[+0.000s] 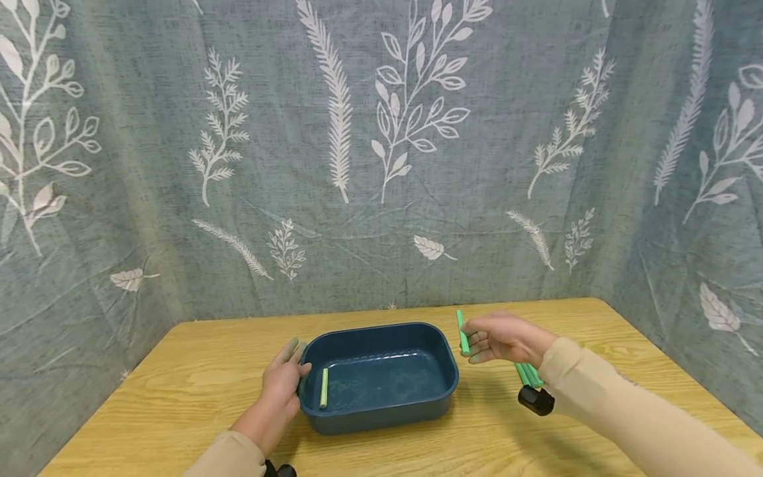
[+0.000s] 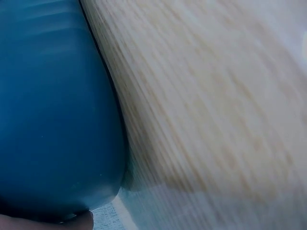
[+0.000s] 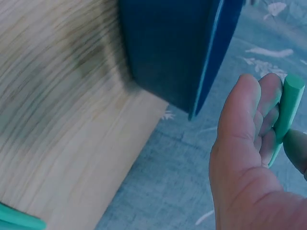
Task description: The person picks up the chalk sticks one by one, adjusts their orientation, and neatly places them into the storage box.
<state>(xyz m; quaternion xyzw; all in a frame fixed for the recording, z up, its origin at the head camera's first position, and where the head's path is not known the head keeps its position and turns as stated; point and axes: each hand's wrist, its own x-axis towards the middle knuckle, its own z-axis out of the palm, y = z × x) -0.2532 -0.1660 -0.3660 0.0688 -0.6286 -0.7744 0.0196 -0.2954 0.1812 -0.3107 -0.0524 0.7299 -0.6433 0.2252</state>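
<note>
Beyond both grips, leaf-printed curtain [image 1: 268,165]; beneath them, wooden table [image 1: 208,371], cropped at the lower edge. Pinched between thumb and fingers of the slightly blurred right hand [image 1: 503,338]: green stick [image 1: 462,334], partly masked by the thumb in the right wrist view. Just left of that pinch, blue dish [image 1: 387,384]. At the opposite end, touching the outer wall with fingers stretched, left hand [image 1: 281,379], only a sliver in the left wrist view. Beside that hand, inside the dish, pale green stick [image 1: 324,387]. Near the right wrist, more green sticks [image 1: 527,374], half hidden by hand and black wrist device [image 1: 536,401].
</note>
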